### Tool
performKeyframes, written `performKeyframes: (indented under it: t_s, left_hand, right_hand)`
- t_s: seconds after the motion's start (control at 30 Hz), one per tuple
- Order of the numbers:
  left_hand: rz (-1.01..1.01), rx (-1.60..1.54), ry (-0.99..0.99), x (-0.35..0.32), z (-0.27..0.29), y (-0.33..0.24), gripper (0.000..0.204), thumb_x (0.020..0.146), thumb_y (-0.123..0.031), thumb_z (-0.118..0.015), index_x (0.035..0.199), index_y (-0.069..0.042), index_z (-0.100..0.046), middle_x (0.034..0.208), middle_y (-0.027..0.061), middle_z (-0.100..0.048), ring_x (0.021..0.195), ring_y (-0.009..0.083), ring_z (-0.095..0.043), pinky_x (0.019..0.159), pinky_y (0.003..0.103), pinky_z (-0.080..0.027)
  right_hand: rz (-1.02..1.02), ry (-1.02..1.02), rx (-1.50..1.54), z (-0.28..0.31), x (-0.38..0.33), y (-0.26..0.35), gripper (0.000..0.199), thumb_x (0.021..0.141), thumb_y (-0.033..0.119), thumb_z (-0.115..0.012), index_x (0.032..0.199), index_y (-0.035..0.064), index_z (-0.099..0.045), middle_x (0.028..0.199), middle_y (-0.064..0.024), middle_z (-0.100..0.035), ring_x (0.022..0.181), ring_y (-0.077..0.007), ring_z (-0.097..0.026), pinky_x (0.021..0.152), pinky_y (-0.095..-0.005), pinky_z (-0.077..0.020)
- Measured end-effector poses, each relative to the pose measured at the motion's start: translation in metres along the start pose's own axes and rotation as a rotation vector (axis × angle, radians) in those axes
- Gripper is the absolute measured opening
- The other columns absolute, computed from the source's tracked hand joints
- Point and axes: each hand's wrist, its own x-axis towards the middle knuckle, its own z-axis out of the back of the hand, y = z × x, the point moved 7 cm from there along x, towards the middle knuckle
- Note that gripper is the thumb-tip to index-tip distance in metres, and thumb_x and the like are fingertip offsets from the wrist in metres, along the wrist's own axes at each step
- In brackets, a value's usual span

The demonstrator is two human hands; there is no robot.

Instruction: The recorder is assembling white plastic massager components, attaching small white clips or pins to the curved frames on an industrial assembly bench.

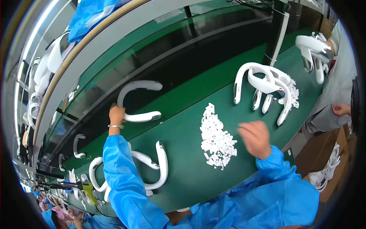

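Observation:
My left hand (117, 115) reaches far over the dark strip behind the green table and is closed on the bend of a white U-shaped neckband (143, 116). The neckband's two arms point to the right. My right hand (256, 139) hovers over the table, blurred by motion, so its grip is unclear. Just left of it lies a pile of small white plastic pieces (215, 139). Several more white neckbands (240, 78) lie at the right, beside a second heap of small white pieces (292, 95). Other neckbands (163, 164) lie near my left forearm.
A co-worker's hand (331, 46) holds white neckbands at the far right. A yellow-green power tool (88, 191) is at the lower left. A cardboard box (320, 152) holding white parts stands at the lower right. A dark post (275, 36) rises behind the table.

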Motion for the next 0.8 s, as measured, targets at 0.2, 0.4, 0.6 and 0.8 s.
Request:
performKeyframes:
  t_s: [0.2,0.4,0.6,0.8]
  left_hand:
    - [-0.086,-0.664,0.078,-0.121,0.033,-0.044,0.014,0.083,-0.007,-0.057,0.093,0.001,-0.051,0.073,0.0073,-0.055,0.055,0.0165,-0.054,0.047,0.032,-0.046]
    - [0.228,-1.241,0.522,-0.303,-0.036,-0.091,0.023,0.095,-0.013,-0.045,0.115,-0.006,-0.039,0.085,0.0137,-0.058,0.063,0.0259,-0.063,0.053,0.038,-0.056]
    - [0.239,-1.328,0.736,-0.38,-0.106,-0.105,0.03,0.089,-0.006,-0.052,0.115,0.001,-0.039,0.099,0.0136,-0.058,0.07,0.0222,-0.063,0.062,0.034,-0.056]
    - [0.21,-1.456,0.717,-0.398,-0.105,-0.15,0.034,0.088,-0.005,-0.052,0.12,-0.003,-0.04,0.1,0.0134,-0.057,0.074,0.0221,-0.064,0.058,0.036,-0.059]
  right_hand:
    - [0.056,0.308,0.364,-0.095,-0.013,-0.004,0.024,0.069,0.003,-0.065,0.093,0.0061,-0.066,0.1,-0.009,-0.061,0.085,-0.0262,-0.058,0.07,-0.0343,-0.0504]
    - [0.129,0.3,0.369,-0.096,-0.028,0.003,0.019,0.072,0.007,-0.068,0.091,0.0042,-0.067,0.093,-0.0095,-0.064,0.083,-0.0282,-0.059,0.071,-0.0344,-0.051]
    - [-0.666,0.42,1.074,-0.082,-0.047,-0.009,0.014,0.084,0.007,-0.061,0.096,0.0007,-0.067,0.089,-0.0083,-0.067,0.068,-0.014,-0.062,0.063,-0.0268,-0.0515]
    - [-0.913,0.266,1.754,-0.058,-0.048,0.028,0.016,0.086,0.002,-0.057,0.1,-0.0052,-0.063,0.089,-0.0123,-0.066,0.077,-0.0141,-0.064,0.07,-0.0253,-0.0546]
